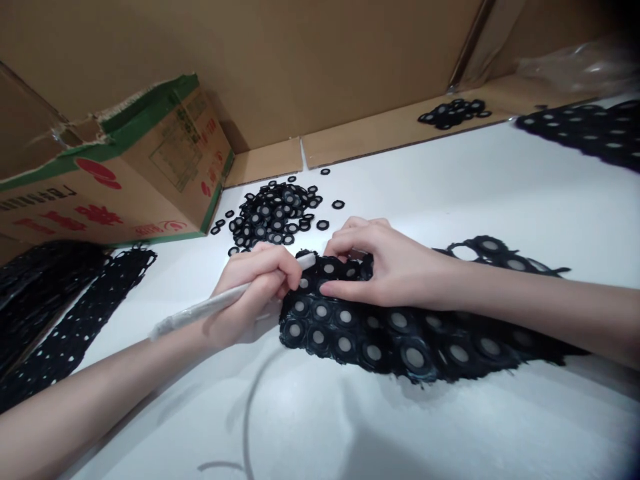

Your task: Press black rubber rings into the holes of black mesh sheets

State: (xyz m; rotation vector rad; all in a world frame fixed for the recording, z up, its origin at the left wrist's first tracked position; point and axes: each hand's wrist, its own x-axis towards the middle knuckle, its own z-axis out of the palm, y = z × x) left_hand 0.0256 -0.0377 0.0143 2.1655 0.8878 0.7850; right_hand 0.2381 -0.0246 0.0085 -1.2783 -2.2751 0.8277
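Note:
A black rubbery sheet [345, 344] set with rows of round parts with pale grey centres lies on the white table. My left hand [255, 283] is closed around a white pen-like tool [205, 308] that looks wrapped in plastic. The tool's pale tip meets the upper left edge of the sheet. Just right of the tip, my right hand [393, 260] grips that same edge, thumb on the near side and fingers curled over the far side. My right hand and forearm hide part of the sheet. Beyond my hands is a pile of loose black rings [270, 212] with pale centres.
A cardboard box [170, 167] with green edges stands at the left. Near it lies a black perforated strip [95, 313]. A small ring heap [453, 113] and another black sheet [585, 130] are at the back right. Cardboard walls [325, 67] border the white table [425, 427].

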